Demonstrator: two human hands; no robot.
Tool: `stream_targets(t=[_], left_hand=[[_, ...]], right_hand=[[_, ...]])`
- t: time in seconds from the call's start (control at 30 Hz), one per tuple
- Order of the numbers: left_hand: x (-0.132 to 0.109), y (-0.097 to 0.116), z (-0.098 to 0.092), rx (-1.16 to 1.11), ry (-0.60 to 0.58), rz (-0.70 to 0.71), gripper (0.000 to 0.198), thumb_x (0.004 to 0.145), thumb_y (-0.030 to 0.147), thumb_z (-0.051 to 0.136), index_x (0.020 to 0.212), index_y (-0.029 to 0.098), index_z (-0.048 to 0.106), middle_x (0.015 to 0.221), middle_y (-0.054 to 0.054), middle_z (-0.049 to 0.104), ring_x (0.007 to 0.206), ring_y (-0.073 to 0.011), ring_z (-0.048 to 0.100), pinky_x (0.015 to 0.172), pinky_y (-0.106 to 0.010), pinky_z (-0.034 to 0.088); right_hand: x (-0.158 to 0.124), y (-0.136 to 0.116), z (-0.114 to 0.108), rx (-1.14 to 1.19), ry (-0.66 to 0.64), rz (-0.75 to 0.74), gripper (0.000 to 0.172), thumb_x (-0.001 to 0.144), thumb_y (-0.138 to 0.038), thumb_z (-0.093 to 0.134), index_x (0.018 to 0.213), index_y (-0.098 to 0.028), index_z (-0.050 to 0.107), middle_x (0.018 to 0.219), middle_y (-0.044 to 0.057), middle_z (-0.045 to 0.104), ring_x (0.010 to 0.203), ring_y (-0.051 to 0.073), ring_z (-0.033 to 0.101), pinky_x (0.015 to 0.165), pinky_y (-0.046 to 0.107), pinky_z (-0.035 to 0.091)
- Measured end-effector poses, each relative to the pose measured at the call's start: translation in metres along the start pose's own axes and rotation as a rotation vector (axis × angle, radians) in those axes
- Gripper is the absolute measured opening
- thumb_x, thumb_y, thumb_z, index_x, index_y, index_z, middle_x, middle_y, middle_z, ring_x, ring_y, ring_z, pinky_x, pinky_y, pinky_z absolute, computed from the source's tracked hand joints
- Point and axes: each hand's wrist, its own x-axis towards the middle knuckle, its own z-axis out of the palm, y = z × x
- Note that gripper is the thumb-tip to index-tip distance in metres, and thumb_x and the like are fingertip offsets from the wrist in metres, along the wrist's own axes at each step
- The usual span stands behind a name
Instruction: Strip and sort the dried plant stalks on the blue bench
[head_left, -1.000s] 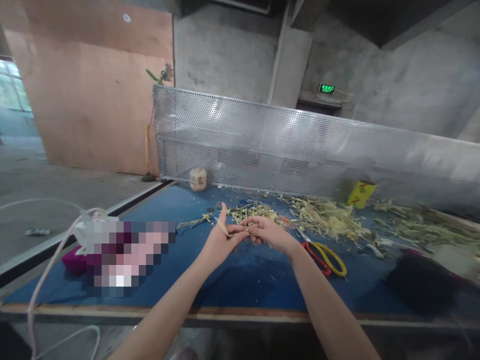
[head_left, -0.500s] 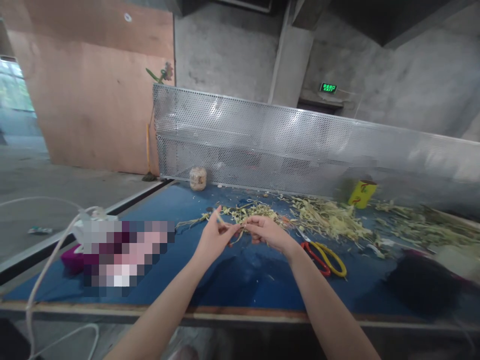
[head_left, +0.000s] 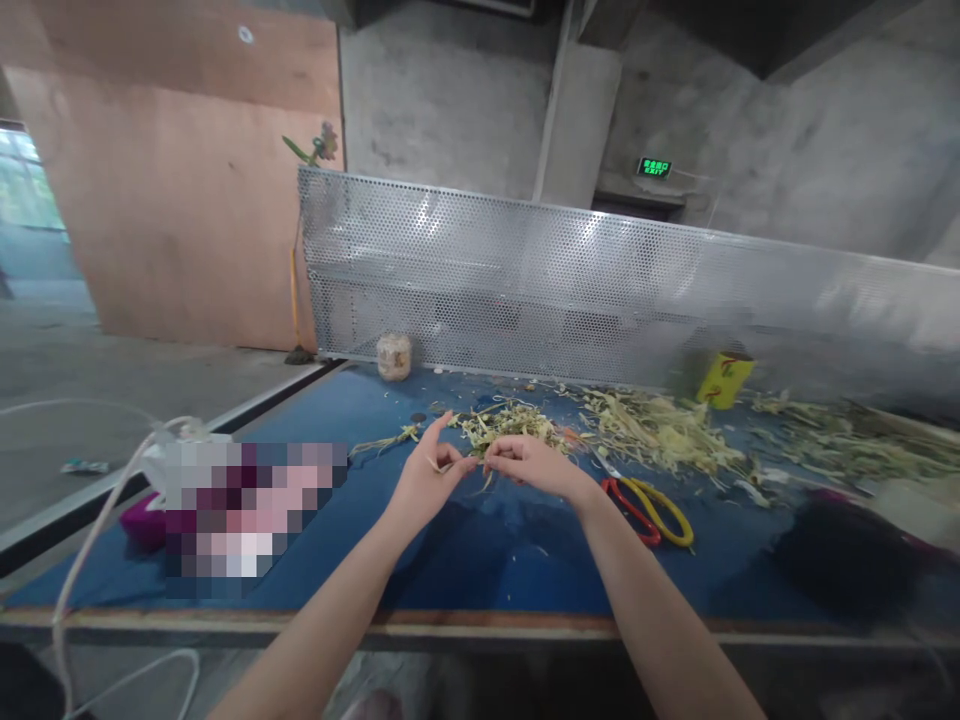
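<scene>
Over the blue table point(head_left: 330, 560), my left hand point(head_left: 431, 468) has thumb and fingers pinched together, its index finger raised, and a thin pale strand shows at its palm. My right hand point(head_left: 529, 465) is closed in a pinch close beside the left fingertips, on a small piece of plant stem point(head_left: 487, 481). Just behind both hands lies a heap of dry, pale green plant pieces point(head_left: 517, 418). A few thin stems point(head_left: 384, 441) lie left of my left hand. Scissors with one red and one yellow handle point(head_left: 656, 512) rest right of my right hand.
More plant matter point(head_left: 660, 430) spreads to the right, near a yellow can point(head_left: 725, 380). A whitish jar point(head_left: 394, 357) stands by the perforated metal screen point(head_left: 480, 270). A blurred pink item point(head_left: 259, 500), a purple box point(head_left: 142, 522) and a white cable point(head_left: 71, 590) are at left.
The index finger of my left hand has lifted and straightened, and the pale strand sits lower at its palm. My right hand stays in nearly the same place. The view has shifted slightly.
</scene>
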Motion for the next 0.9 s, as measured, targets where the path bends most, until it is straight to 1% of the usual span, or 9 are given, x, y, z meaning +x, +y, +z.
stream_targets(t=[0.13,0.23,0.33,0.4,0.53,0.63,0.73,0.8,0.9], left_hand=[[0.003,0.003,-0.004,-0.044,0.047,0.014,0.074,0.066,0.026,0.059,0.129,0.012,0.023,0.052,0.006,0.054,0.054,-0.0115,0.052,0.062,-0.027,0.041],[0.003,0.001,-0.004,-0.07,0.097,-0.02,0.084,0.064,0.027,0.062,0.132,0.011,0.015,0.06,0.002,0.06,0.058,-0.0123,0.054,0.063,-0.028,0.042],[0.002,-0.002,0.0,-0.137,0.036,-0.078,0.101,0.058,0.024,0.067,0.134,0.012,0.001,0.08,-0.006,0.065,0.07,-0.0143,0.058,0.07,-0.03,0.043],[0.0,-0.002,0.003,-0.144,-0.014,-0.094,0.105,0.056,0.024,0.068,0.134,0.012,-0.001,0.085,-0.008,0.065,0.074,-0.0156,0.059,0.072,-0.031,0.043],[0.0,0.0,0.005,-0.004,0.015,-0.049,0.096,0.059,0.027,0.066,0.134,0.012,0.007,0.067,-0.002,0.064,0.065,-0.0148,0.057,0.067,-0.03,0.042],[0.0,0.0,0.004,-0.037,-0.01,-0.042,0.094,0.06,0.024,0.065,0.133,0.013,0.007,0.058,0.003,0.059,0.056,-0.0119,0.053,0.059,-0.026,0.041],[0.0,0.001,0.004,-0.171,-0.078,-0.108,0.094,0.06,0.023,0.066,0.133,0.012,0.008,0.053,0.006,0.055,0.052,-0.0093,0.05,0.06,-0.025,0.04],[-0.002,0.003,0.003,-0.233,-0.126,-0.173,0.09,0.059,0.022,0.067,0.131,0.01,0.013,0.05,0.008,0.053,0.051,-0.0081,0.049,0.063,-0.025,0.04],[-0.005,0.008,0.002,-0.3,-0.139,-0.251,0.087,0.057,0.02,0.068,0.128,0.008,0.02,0.05,0.008,0.053,0.053,-0.0073,0.048,0.065,-0.025,0.039]], right_hand=[[-0.001,0.002,-0.003,0.11,-0.031,0.025,0.025,0.074,-0.041,0.052,0.076,-0.016,0.057,0.049,-0.006,0.038,0.043,0.006,0.034,0.04,0.018,0.026],[0.001,0.001,-0.002,0.242,-0.009,0.031,0.025,0.072,-0.041,0.055,0.076,-0.016,0.055,0.048,-0.006,0.039,0.042,0.005,0.033,0.04,0.017,0.025],[0.003,-0.001,0.001,0.395,0.014,0.009,0.028,0.075,-0.043,0.051,0.077,-0.016,0.053,0.049,-0.007,0.041,0.039,0.003,0.027,0.04,0.017,0.024],[0.003,-0.003,0.003,0.446,0.009,-0.007,0.028,0.075,-0.043,0.051,0.078,-0.015,0.052,0.049,-0.007,0.041,0.039,0.003,0.026,0.041,0.017,0.024],[0.002,-0.007,0.007,0.335,0.037,-0.012,0.025,0.069,-0.037,0.059,0.081,-0.016,0.054,0.051,-0.006,0.044,0.045,0.005,0.038,0.045,0.019,0.031],[0.003,-0.006,0.008,0.216,0.092,-0.025,0.022,0.07,-0.036,0.058,0.079,-0.016,0.054,0.052,-0.005,0.046,0.047,0.006,0.041,0.047,0.019,0.034],[0.006,-0.002,0.008,0.181,0.157,-0.054,0.021,0.072,-0.036,0.056,0.077,-0.016,0.053,0.051,-0.005,0.044,0.046,0.006,0.04,0.045,0.018,0.033],[0.008,0.001,0.008,0.197,0.176,-0.048,0.022,0.072,-0.037,0.055,0.078,-0.016,0.053,0.05,-0.005,0.044,0.045,0.006,0.04,0.045,0.018,0.033],[0.008,0.004,0.008,0.233,0.179,-0.025,0.022,0.072,-0.037,0.056,0.077,-0.016,0.053,0.049,-0.006,0.042,0.043,0.006,0.039,0.044,0.018,0.033]])
